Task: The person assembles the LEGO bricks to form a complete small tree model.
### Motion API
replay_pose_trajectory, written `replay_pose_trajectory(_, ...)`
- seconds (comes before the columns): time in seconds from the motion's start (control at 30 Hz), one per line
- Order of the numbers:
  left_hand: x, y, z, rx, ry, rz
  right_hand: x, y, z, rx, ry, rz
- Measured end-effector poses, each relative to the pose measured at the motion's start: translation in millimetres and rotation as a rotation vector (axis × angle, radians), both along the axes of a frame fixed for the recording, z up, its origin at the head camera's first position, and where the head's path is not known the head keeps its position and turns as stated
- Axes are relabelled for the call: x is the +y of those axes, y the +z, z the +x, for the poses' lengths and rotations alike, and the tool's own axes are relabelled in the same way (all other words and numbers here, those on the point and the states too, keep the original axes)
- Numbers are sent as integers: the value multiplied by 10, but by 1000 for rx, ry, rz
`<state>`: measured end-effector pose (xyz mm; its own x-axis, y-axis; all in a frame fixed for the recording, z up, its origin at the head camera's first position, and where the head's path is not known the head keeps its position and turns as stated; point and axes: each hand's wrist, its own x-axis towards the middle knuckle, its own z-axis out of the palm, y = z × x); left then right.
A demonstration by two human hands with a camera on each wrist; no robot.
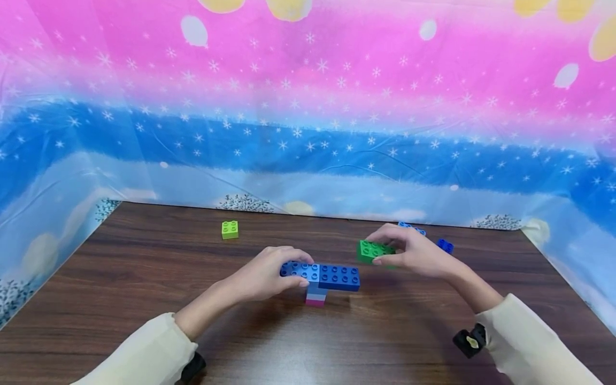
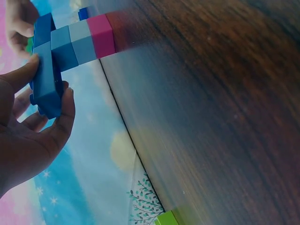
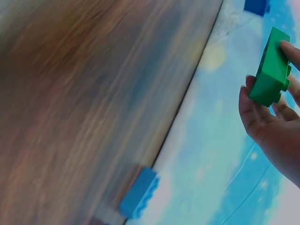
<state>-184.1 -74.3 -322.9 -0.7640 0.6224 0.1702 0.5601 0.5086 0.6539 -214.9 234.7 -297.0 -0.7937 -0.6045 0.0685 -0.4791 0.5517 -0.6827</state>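
Observation:
A T-shaped brick stack stands on the table, with a pink brick [image 2: 101, 35] at its foot and lighter blue bricks [image 2: 74, 44] above. Across its top lie a mid-blue brick [image 1: 312, 271] and a darker blue brick [image 1: 339, 277], end to end. My left hand [image 1: 267, 274] grips the mid-blue brick at its left part, thumb on the near side and fingers behind. Right of the stack and somewhat farther back, my right hand [image 1: 409, 248] holds a green brick [image 3: 272, 68] off the table between thumb and fingers. The green brick is apart from the stack.
A lime green brick [image 1: 230, 230] sits at the back left of the wooden table [image 1: 159, 267]. Behind the right hand lie a blue brick [image 1: 414, 229], partly hidden, and a small dark blue brick [image 1: 445, 246]. A patterned cloth [image 1: 308, 133] hangs along the table's back edge.

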Motion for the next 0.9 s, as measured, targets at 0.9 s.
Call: replay_pose_trajectory(0.9,-13,23,-18,0,-26,-10,-697,19,233,133,132,-45)
